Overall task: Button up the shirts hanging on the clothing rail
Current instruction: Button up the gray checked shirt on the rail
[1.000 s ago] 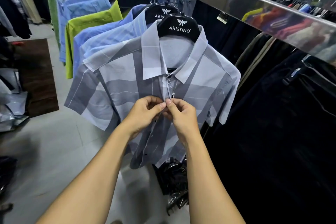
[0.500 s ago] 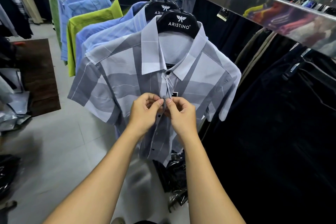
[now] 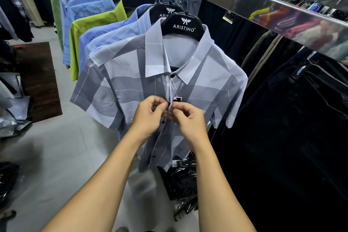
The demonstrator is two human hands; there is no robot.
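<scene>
A grey and white checked short-sleeved shirt (image 3: 120,88) hangs at the front of the row on a black hanger (image 3: 183,25) from the shiny metal rail (image 3: 263,7). Its collar button (image 3: 172,75) is fastened. My left hand (image 3: 148,118) pinches the left edge of the placket at chest height. My right hand (image 3: 190,120) pinches the right edge, thumb against the left thumb. A small black tag (image 3: 177,99) dangles just above my fingers. Lower dark buttons (image 3: 154,156) show on the open placket below.
Behind the checked shirt hang blue shirts (image 3: 105,34) and a lime green one (image 3: 90,24). Dark trousers (image 3: 293,128) fill the right side under the rail. Black plastic-wrapped packs (image 3: 180,179) lie on the floor below the shirt. A brown mat (image 3: 41,81) lies at left.
Both hands stayed together on the placket at chest height, with small finger movements. The collar button now shows clearly as the view shifted slightly.
</scene>
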